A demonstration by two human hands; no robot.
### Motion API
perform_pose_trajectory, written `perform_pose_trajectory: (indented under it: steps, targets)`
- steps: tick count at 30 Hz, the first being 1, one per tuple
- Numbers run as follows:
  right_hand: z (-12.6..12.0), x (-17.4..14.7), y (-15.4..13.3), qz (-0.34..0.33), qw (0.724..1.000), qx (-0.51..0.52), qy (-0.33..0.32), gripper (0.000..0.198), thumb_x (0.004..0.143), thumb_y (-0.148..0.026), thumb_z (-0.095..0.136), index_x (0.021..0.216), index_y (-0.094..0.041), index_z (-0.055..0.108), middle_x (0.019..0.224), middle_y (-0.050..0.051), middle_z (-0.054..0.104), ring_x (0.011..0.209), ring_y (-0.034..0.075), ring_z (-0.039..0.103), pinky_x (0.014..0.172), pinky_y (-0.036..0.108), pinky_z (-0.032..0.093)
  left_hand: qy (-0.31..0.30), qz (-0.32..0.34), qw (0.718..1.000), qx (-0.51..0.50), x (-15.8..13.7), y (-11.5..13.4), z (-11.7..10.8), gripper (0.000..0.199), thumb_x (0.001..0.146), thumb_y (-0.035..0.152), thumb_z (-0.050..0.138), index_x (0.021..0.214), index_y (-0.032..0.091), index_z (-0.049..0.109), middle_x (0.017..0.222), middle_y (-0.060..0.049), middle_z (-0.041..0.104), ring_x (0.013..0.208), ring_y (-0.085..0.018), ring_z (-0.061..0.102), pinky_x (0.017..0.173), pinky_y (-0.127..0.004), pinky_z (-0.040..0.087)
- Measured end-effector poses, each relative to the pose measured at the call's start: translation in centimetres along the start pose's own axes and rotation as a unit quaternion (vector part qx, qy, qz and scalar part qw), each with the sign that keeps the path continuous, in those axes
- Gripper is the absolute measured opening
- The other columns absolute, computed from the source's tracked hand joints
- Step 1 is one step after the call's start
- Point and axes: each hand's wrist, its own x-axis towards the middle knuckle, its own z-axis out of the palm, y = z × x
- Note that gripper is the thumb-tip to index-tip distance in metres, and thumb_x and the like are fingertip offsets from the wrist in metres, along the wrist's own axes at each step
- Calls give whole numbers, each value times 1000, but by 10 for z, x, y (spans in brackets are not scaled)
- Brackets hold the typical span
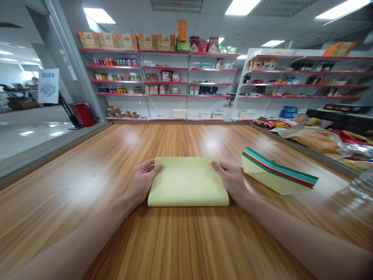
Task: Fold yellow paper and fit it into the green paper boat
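Observation:
A sheet of pale yellow paper (188,182) is bent over on itself, its rounded fold toward me and its far edges brought together. My left hand (142,177) pinches the far left corner, thumb on top and fingers behind. At the far right corner my right hand (231,177) grips the paper the same way, its fingers partly hidden. To the right of that hand lies a folded paper piece (276,175), cream below with green, red, white and blue stripes along its upper edge.
The wood-grain table (116,155) has a raised dark rim. Packaged snacks (317,140) crowd beyond its right edge, and a clear plastic object (363,184) sits at far right. Stocked shelves (164,83) stand behind, with a sign (48,86) at left.

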Motion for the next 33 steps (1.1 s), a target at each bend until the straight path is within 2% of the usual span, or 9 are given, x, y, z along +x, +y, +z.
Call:
perform_pose_trajectory:
  steps: [5, 12, 19, 33]
  targets:
    - [1, -1, 1, -5, 1000, 11, -10, 38, 70, -49, 67, 82, -14, 70, 76, 7, 70, 68, 22, 66, 57, 29, 52, 4, -8, 1000, -6, -1, 2, 3, 27, 70, 34, 71, 86, 14, 64, 77, -5, 69, 58, -16, 64, 52, -26, 51]
    - [3, 0, -1, 1, 996, 80, -31, 37, 67, -44, 71, 92, -17, 70, 79, 5, 71, 65, 19, 66, 61, 30, 53, 18, -22, 1000, -2, -1, 3, 4, 29, 67, 35, 73, 86, 14, 67, 74, -5, 69, 56, -16, 63, 51, -27, 51]
    - [5, -1, 0, 16, 998, 68, -2, 40, 62, -46, 73, 84, -13, 71, 72, 6, 70, 61, 19, 64, 52, 27, 51, 67, -39, 997, -14, -3, 5, 7, 31, 62, 35, 77, 81, 12, 67, 67, -4, 68, 53, -16, 61, 48, -26, 49]
    - [6, 0, 2, 9, 998, 61, -3, 42, 64, -49, 71, 88, -14, 70, 74, 7, 70, 60, 19, 64, 53, 28, 51, 87, -30, 996, -2, -4, 4, 7, 33, 59, 39, 78, 78, 14, 67, 66, -2, 68, 52, -15, 61, 46, -24, 47]
